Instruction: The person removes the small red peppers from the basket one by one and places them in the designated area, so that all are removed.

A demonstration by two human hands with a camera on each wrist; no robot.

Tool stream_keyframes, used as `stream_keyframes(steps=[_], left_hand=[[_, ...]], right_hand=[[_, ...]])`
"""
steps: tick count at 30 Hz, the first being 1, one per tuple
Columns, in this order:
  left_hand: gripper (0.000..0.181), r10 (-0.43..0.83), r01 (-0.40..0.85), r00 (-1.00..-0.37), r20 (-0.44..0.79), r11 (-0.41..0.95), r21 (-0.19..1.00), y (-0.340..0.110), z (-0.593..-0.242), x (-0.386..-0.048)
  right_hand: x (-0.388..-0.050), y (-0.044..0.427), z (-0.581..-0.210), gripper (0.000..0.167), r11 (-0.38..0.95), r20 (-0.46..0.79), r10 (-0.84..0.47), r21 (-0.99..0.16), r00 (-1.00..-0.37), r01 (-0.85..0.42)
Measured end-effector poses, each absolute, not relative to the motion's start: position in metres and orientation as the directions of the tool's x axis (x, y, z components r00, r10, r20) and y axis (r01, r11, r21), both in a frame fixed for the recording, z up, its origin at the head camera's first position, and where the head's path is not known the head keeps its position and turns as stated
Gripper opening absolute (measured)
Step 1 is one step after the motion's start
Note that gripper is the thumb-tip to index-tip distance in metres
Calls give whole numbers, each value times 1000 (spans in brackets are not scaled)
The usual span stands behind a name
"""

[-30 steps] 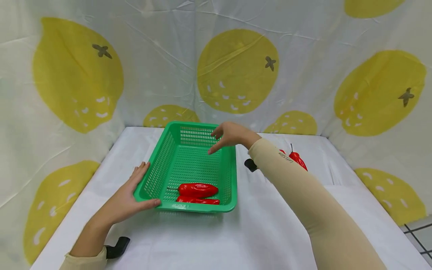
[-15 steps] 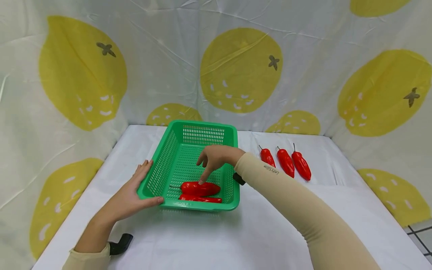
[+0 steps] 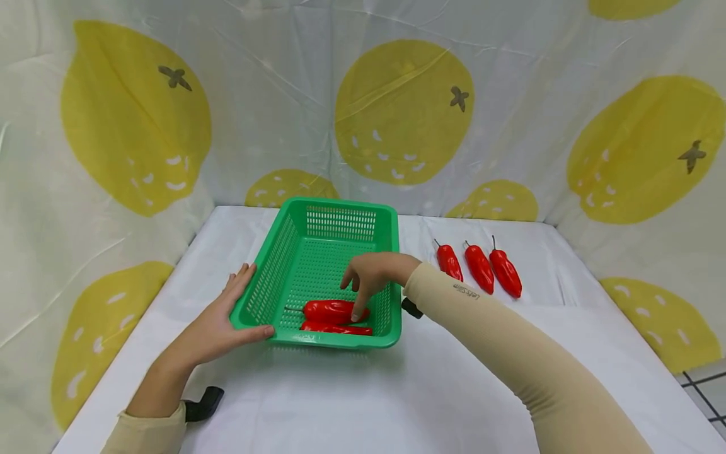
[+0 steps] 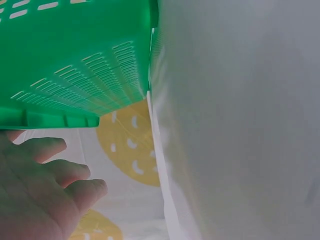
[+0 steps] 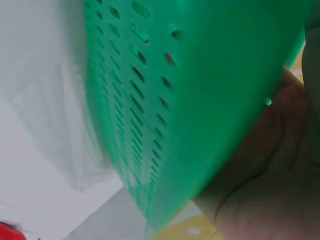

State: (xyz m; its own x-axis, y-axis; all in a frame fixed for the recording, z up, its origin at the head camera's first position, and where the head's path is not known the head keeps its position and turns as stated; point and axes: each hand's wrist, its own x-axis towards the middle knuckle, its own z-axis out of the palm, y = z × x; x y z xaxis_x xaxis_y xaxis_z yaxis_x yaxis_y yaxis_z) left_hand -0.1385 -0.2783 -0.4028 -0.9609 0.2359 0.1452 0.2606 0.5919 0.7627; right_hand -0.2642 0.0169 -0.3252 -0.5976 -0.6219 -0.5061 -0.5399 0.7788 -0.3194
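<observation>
A green basket (image 3: 334, 339) holds two red peppers near its front: one (image 3: 326, 311) lies behind the other (image 3: 331, 328), both roughly lengthwise across it. The left hand (image 3: 212, 331) rests at the front left corner, thumb on the rim and fingers along the outer side. In the left wrist view the fingers of this hand (image 4: 50, 185) are spread below the basket (image 4: 65, 30). The right hand (image 3: 371, 276) reaches down inside, one digit touching the right part of the rear pepper. The right wrist view shows its palm (image 5: 270, 175) beyond the basket wall (image 5: 230, 75), fingertips hidden.
Three more red peppers lie on the white cloth to the right of the basket: left (image 3: 450, 261), middle (image 3: 479, 268) and right (image 3: 506, 273). A lemon-patterned cloth hangs behind and on both sides. The right forearm crosses the table's right part.
The right hand has come down from above the basket to the rear pepper, then shifted slightly right along it. The three peppers outside came fully into view. The left hand has stayed at the corner.
</observation>
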Motion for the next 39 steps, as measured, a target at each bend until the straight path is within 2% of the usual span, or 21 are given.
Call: stream_keyframes(steps=[9,14,17,25,31,39], left_hand=[[116,238,249,-963,130,589,769,-273,-403,-137],[115,242,263,-960,143,595,759,-272,-401,-138],[115,249,270,-958,146,595,757,-272,-400,-140],[115,247,266,-959,142,597,757,-274,-399,-140],[115,238,258,-961,139,603,755,-278,-402,-140],[116,240,256,-961,135,598,759,-280,-399,-138]], right_hand=[[-263,15,-344,66,800,-489,-599,-332,-635,-499],[-258,12,-358,46,747,-434,-665,-364,-608,-556],[-259,13,-359,36,750,-419,-661,-361,-622,-554],[-263,17,-347,38,767,-405,-642,-359,-651,-532],[-270,20,-329,29,723,-296,-679,-430,-672,-541],[-285,59,-295,25,736,-174,-590,-516,-788,-438]])
